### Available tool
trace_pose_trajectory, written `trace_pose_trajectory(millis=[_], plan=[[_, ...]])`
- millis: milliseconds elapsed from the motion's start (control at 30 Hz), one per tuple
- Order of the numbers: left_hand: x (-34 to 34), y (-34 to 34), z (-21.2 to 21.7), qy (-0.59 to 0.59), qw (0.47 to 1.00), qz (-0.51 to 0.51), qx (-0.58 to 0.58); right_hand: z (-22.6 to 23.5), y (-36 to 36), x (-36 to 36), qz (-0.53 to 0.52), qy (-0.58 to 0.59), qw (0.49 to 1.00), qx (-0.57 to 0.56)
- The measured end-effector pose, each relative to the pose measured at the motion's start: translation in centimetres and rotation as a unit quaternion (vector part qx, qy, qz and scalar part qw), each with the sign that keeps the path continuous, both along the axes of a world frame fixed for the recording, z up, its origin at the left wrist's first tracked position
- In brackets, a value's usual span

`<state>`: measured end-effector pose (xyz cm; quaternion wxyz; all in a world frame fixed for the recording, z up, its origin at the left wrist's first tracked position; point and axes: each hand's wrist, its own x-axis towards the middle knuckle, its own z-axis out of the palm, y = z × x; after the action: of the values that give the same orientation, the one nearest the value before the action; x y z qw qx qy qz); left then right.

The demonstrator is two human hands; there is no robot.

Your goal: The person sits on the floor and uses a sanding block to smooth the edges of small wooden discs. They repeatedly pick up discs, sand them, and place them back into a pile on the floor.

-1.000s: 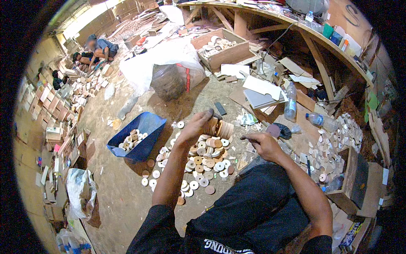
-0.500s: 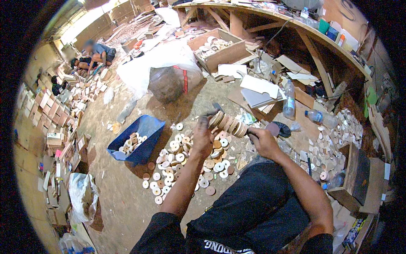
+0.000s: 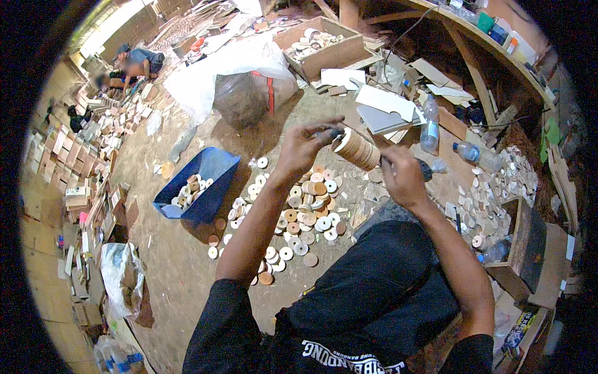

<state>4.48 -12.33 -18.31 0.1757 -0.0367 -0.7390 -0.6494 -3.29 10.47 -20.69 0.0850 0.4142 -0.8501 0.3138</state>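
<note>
A tight stack of round wooden discs [image 3: 357, 150] is held in the air between my hands, apparently threaded on a rod. My left hand [image 3: 304, 148] pinches a dark piece [image 3: 336, 133] at the stack's far-left end, one finger stretched over it. My right hand [image 3: 403, 177] is closed at the other end, around what looks like the rod's dark end, mostly hidden by the fingers. Below lies a loose heap of wooden discs with centre holes [image 3: 306, 215]. A blue scoop-like container [image 3: 213, 167], left of the heap, holds more discs.
A dark rounded lump [image 3: 240, 103] partly in white sacking lies ahead. Behind it stands a wooden box [image 3: 330, 56] of offcuts. Plastic bottles [image 3: 430, 128], boards [image 3: 386, 103] and scattered chips [image 3: 492, 206] fill the right. Two people [image 3: 140, 62] crouch far left near stacked wood pieces.
The stack has risen and moved right, and its discs now sit closely lined up. My left hand has shifted from gripping around the discs to pinching the dark end piece.
</note>
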Motion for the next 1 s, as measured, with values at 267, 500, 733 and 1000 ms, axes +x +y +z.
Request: trace_pose_trajectory(millis=[267,500,733,1000], plan=[[-2.5,0.0,2.8,0.022,0.995,-0.072,-0.072,3.5,1.0,-0.9,-0.006,0.174,0.977,-0.12],[-3.0,0.0,4.2,0.025,0.984,-0.137,-0.108,2.7,0.4,0.0,0.04,0.124,0.99,-0.045],[-4.0,-4.6,-6.2,-0.018,0.988,-0.086,-0.126,2.2,1.0,-1.0,0.01,-0.113,0.99,0.082],[1.0,-14.0,-28.4,-0.391,0.756,0.013,-0.524,2.2,3.8,-1.1,-0.021,-0.099,0.994,0.043]])
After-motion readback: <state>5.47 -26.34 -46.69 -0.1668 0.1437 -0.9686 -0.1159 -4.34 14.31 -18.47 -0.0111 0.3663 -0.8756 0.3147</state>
